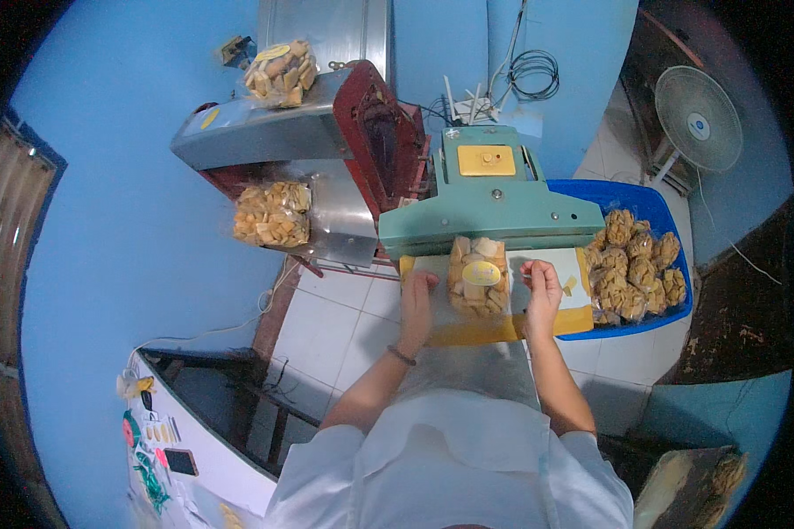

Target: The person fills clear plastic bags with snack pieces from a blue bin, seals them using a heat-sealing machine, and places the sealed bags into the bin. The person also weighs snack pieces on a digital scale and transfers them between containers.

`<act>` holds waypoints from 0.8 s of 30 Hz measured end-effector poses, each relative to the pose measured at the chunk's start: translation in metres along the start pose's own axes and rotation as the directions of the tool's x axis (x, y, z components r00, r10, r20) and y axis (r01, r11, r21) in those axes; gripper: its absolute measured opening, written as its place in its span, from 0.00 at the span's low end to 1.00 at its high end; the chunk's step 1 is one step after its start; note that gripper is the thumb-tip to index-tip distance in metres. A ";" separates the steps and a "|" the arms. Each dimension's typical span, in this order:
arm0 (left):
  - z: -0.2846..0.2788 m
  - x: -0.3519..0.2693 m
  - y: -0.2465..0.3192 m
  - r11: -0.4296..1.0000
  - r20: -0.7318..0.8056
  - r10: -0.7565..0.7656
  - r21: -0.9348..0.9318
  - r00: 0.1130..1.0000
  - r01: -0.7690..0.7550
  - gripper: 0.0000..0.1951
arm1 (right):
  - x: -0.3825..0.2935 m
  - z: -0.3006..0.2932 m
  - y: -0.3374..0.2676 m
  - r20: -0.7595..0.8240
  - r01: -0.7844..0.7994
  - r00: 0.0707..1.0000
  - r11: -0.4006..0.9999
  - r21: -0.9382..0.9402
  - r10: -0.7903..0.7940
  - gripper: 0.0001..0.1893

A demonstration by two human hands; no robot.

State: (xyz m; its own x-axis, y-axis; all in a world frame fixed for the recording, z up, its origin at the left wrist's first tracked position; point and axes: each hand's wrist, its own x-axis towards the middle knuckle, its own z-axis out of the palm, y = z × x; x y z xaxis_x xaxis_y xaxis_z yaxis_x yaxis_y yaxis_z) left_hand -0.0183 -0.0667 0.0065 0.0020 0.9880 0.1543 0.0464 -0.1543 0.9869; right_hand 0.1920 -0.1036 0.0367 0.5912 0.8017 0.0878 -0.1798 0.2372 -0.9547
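Observation:
A clear plastic bag of snack pieces with a yellow oval label [480, 285] lies on a white work board with a taped yellow edge [572, 319]. Directly behind it stands a green sealing machine [480, 210]. To the left of the bag, my left hand [418, 301] is over the board, blurred, with a dark band around the wrist. My right hand [541, 291] hovers on the other side, thumb and fingertips drawn together, apart from the snack pieces. Whether either hand pinches clear film cannot be made out.
A blue plastic tub [683, 301] of filled bags stands at the right. Left of the machine, bagged snacks [274, 213] rest on a metal appliance [331, 225], and another bag [281, 73] sits on top. A standing fan [699, 119] is at far right, a white table [218, 456] at lower left.

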 end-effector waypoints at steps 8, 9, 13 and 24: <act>-0.008 -0.012 -0.010 0.972 0.120 0.122 0.187 0.985 -0.143 0.18 | -0.012 -0.015 -0.007 0.248 0.079 0.969 0.967 -0.240 -0.018 0.06; -0.009 -0.013 -0.011 0.966 0.125 0.124 0.211 0.984 -0.149 0.17 | -0.013 -0.012 -0.011 0.233 0.070 0.973 0.950 -0.306 0.003 0.06; -0.010 -0.015 -0.019 0.971 0.113 0.159 0.161 0.981 -0.176 0.17 | -0.032 0.002 -0.037 0.354 0.378 0.912 0.767 -0.518 -0.209 0.08; -0.012 -0.011 -0.038 0.949 0.121 0.277 0.121 0.953 -0.291 0.20 | -0.054 0.072 -0.054 0.553 0.579 0.799 0.051 -0.814 -0.237 0.43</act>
State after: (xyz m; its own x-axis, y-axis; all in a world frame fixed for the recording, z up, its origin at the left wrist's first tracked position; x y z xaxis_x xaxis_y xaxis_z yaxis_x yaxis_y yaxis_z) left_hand -0.0318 -0.0714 -0.0318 0.1354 0.8999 0.4146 0.1643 -0.4330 0.8863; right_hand 0.1127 -0.1204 0.1040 0.0800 0.8878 0.4533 0.9728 0.0296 -0.2298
